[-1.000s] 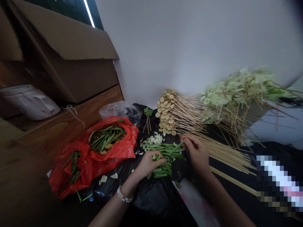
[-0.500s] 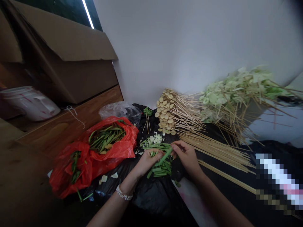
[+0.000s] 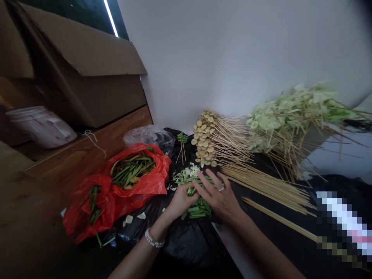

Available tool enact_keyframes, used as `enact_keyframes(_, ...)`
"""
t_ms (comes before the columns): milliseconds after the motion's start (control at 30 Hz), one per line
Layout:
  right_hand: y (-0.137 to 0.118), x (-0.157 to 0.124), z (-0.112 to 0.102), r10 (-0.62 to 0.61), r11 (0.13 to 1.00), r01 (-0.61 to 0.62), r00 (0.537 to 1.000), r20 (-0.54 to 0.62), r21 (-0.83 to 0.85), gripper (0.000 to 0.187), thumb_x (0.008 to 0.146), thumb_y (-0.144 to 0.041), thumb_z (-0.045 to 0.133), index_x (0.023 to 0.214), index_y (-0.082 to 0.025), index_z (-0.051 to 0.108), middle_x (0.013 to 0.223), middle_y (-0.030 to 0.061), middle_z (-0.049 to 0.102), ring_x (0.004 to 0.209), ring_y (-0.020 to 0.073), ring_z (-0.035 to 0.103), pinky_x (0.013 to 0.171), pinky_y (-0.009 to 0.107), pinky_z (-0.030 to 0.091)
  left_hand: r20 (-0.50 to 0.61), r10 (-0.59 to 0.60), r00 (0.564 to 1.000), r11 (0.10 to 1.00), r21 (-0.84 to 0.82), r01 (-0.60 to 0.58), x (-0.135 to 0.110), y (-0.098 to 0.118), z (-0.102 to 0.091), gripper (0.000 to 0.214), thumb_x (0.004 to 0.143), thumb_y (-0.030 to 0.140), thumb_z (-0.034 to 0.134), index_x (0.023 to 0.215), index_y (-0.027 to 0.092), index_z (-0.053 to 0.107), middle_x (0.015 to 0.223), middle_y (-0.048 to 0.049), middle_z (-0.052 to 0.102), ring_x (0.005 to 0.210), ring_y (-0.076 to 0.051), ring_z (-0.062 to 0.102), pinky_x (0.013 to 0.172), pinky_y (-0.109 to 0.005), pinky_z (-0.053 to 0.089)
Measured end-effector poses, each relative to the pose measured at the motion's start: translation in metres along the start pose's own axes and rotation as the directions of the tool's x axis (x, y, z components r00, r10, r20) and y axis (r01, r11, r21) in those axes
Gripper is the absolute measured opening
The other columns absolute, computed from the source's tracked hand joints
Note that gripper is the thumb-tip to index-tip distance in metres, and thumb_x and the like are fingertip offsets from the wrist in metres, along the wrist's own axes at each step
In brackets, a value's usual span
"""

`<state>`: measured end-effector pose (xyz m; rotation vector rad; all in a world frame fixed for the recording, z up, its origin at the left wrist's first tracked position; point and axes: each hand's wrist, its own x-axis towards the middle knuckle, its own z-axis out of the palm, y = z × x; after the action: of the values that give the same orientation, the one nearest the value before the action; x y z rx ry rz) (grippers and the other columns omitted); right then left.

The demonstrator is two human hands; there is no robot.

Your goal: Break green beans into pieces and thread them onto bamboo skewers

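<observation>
My left hand (image 3: 181,202) is closed around a small bunch of cut green vegetable pieces (image 3: 191,191), partly hidden by the fingers. My right hand (image 3: 217,197), with a ring on it, has its fingers spread and stretched over the left fingertips. No object shows in it. Below both hands lies a pile of cut green pieces (image 3: 199,210) on a black plastic sheet (image 3: 186,242). Behind them are pale chopped scraps (image 3: 190,170). A few sticks with green pieces on their ends (image 3: 182,137) lie farther back.
On the left, a red plastic bag (image 3: 157,184) holds long green vegetables. Round slices on skewers (image 3: 205,133) are stacked behind, with bare skewers (image 3: 267,186) to their right. Skewered cabbage leaves (image 3: 293,104) stand at the wall. A cardboard box (image 3: 99,97) and white jug (image 3: 43,128) occupy the left.
My right hand has let go of the green strip it pinched and spread its fingers, shifting toward my left hand. The left hand keeps its hold on the bunch.
</observation>
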<state>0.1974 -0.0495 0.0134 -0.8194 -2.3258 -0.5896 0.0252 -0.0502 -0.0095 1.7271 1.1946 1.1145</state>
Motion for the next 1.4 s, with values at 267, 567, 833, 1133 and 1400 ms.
enact_keyframes(267,0.002,-0.005,0.012,-0.027,0.999,0.026,0.999,0.033,0.041,0.020,0.090,-0.010,0.046,0.093,-0.015,0.065,0.089,0.0084,0.069,0.113,0.0259,0.054,0.100,0.051,0.031,0.034,0.045,0.998,0.992,0.119,-0.048,0.000,-0.001,-0.004,0.013,0.079,0.028,0.062,0.077,0.016,0.067,0.077,-0.0048,0.067,0.075,-0.018,0.059,0.073,-0.028,0.042)
enact_keyframes(567,0.005,-0.008,0.013,0.032,0.976,-0.055,0.993,0.111,0.210,0.019,0.090,-0.014,0.048,0.078,-0.018,0.062,0.066,0.0012,0.064,0.076,0.0155,0.059,0.093,0.039,0.036,0.148,0.011,0.989,1.000,0.002,-0.012,-0.001,0.007,-0.011,0.023,0.082,0.036,0.061,0.076,0.015,0.067,0.073,-0.0038,0.064,0.073,-0.017,0.056,0.070,-0.027,0.040)
enact_keyframes(833,0.003,-0.002,0.000,0.447,0.559,-0.454,0.870,0.209,0.694,0.018,0.091,-0.029,0.049,0.092,-0.023,0.066,0.080,0.0006,0.070,0.067,0.0136,0.063,0.069,0.028,0.047,0.156,-0.263,0.952,0.789,-0.534,0.305,0.001,0.008,-0.009,0.035,0.077,0.048,0.064,0.072,0.014,0.058,0.049,0.0070,0.036,0.041,-0.004,0.026,0.040,-0.018,0.021)
enact_keyframes(1133,0.011,-0.007,0.018,0.618,0.120,-0.498,0.715,0.328,0.859,0.036,0.088,-0.027,0.046,0.122,-0.021,0.055,0.086,0.0044,0.067,0.062,0.0126,0.060,0.057,0.026,0.052,0.190,-0.327,0.926,0.448,-0.831,0.329,0.007,0.005,-0.017,0.024,0.079,0.037,0.063,0.081,0.015,0.055,0.066,0.0039,0.044,0.045,-0.002,0.032,0.036,-0.013,0.018)
enact_keyframes(1400,-0.013,-0.003,0.016,0.423,-0.004,-0.511,0.778,0.465,0.860,0.045,0.086,-0.024,0.050,0.130,-0.024,0.044,0.072,-0.0019,0.064,0.056,0.0135,0.063,0.053,0.026,0.054,0.159,-0.293,0.943,0.721,-0.611,0.328,0.000,0.005,-0.003,0.035,0.069,0.038,0.075,0.085,0.010,0.061,0.060,0.0026,0.052,0.045,-0.002,0.034,0.041,-0.017,0.020)
